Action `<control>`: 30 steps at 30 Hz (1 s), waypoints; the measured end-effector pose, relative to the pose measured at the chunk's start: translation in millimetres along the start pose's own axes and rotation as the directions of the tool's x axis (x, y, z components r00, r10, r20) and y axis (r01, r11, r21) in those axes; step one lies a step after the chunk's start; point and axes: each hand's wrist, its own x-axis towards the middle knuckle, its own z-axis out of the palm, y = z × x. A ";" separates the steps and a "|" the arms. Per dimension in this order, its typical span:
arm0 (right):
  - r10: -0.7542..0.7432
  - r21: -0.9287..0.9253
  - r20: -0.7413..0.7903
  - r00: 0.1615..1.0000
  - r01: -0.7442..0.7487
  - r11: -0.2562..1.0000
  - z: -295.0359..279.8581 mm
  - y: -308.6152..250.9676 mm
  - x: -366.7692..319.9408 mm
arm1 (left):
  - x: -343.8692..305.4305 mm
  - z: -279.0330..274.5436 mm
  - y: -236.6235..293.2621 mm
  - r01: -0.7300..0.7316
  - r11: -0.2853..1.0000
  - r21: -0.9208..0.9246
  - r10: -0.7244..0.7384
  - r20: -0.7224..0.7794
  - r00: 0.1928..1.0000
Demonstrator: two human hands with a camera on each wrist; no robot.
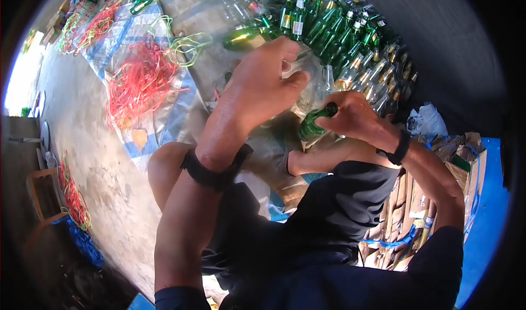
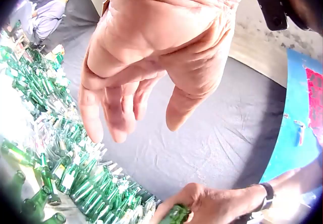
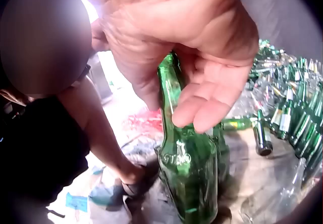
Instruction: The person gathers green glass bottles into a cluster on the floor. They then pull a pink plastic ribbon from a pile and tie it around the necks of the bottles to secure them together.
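Note:
My right hand [image 1: 356, 115] grips an embossed green glass bottle [image 3: 189, 173] around its neck. In the right wrist view the thumb and fingers lie on either side of that neck, and the body hangs below, slightly tilted. Another green bottle [image 3: 222, 156] shows partly behind it. Left of and above the right hand, my left hand [image 1: 263, 74] is in the air with loosely bent fingers. Its palm and fingers hold nothing in the left wrist view. A green bottle [image 1: 244, 38] lying on its side on the floor overlaps the left hand's far side in the head view.
Many green and clear bottles [image 1: 323, 33] stand packed along a dark sheet [image 1: 455, 47]. Red plastic strips [image 1: 139, 85] lie on a blue-and-white tarp at left. Bundled cardboard [image 1: 402, 217] and a white plastic bag [image 1: 430, 121] are at right. Another person [image 2: 48, 17] is farther off.

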 end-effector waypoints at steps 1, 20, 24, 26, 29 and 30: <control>-0.042 -0.076 0.002 0.999 0.042 0.996 8.9 5.4 6.6 | 0.0 1.5 -0.2 -0.035 0.999 0.031 0.035 -0.001 0.999; 0.110 -0.252 0.201 0.973 -0.057 0.966 115.6 63.5 64.8 | 4.9 4.1 3.1 -0.001 0.999 0.048 0.000 0.033 0.999; -0.008 -0.233 0.116 0.993 0.035 0.972 140.1 89.4 75.0 | 6.2 6.3 3.1 -0.005 1.000 0.026 0.004 0.023 1.000; -0.066 -0.228 0.069 0.995 0.080 0.970 145.0 95.5 78.4 | 6.5 6.1 3.7 -0.002 1.000 0.029 0.001 0.023 1.000; -0.162 -0.223 0.029 0.986 0.165 0.961 154.2 105.8 82.6 | 5.9 8.5 4.0 -0.014 1.000 0.021 0.014 0.032 0.999; -0.133 -0.187 0.036 0.990 0.138 0.973 158.4 108.3 87.4 | 5.6 10.2 1.7 -0.018 1.000 0.021 0.018 0.023 1.000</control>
